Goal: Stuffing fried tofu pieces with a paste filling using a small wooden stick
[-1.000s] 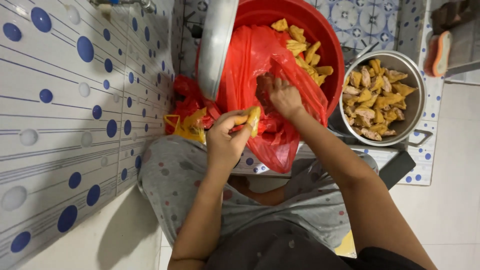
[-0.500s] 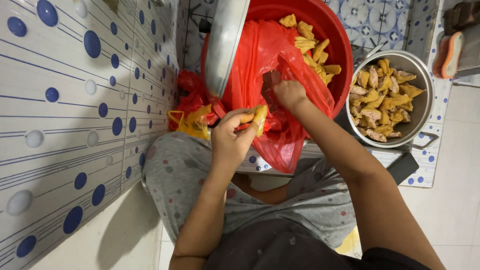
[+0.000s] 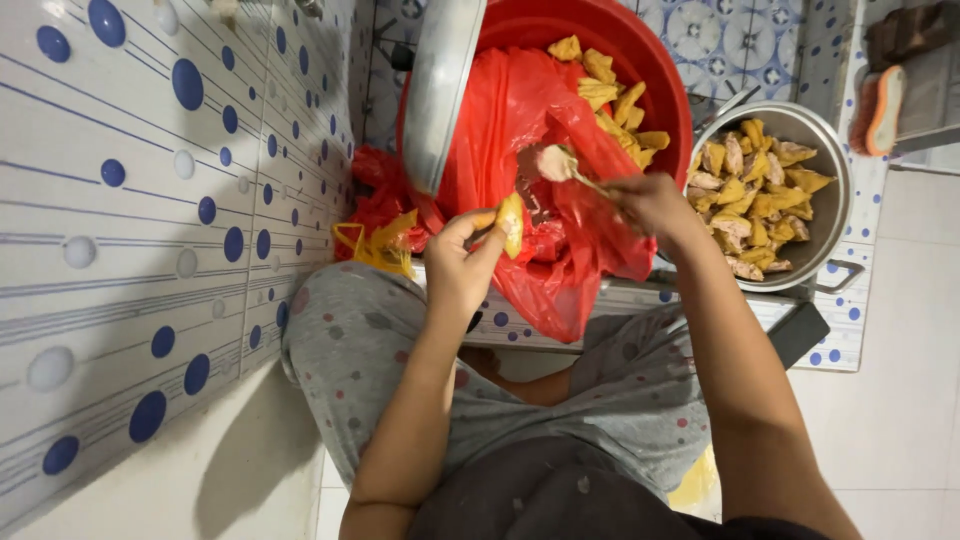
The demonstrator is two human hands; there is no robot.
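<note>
My left hand [image 3: 462, 262] pinches a yellow fried tofu puff [image 3: 511, 223] upright between thumb and fingers, in front of a red plastic bag [image 3: 540, 180]. My right hand [image 3: 652, 203] grips a spoon [image 3: 562, 165] whose bowl carries a lump of pale pinkish filling, raised just above and to the right of the puff. The bag lines a red basin [image 3: 640, 50] that holds several more yellow puffs [image 3: 615, 95]. To the right stands a metal pot [image 3: 832, 160] full of puffs.
A steel lid [image 3: 440, 90] leans on the basin's left rim. A white wall tiled with blue dots [image 3: 150, 200] runs along the left. A yellow bag [image 3: 380, 245] lies by my knee. A scrub brush [image 3: 880, 110] sits at upper right.
My right hand has come up out of the red bag with a spoonful of filling and moved right. My left hand keeps holding the puff in about the same place.
</note>
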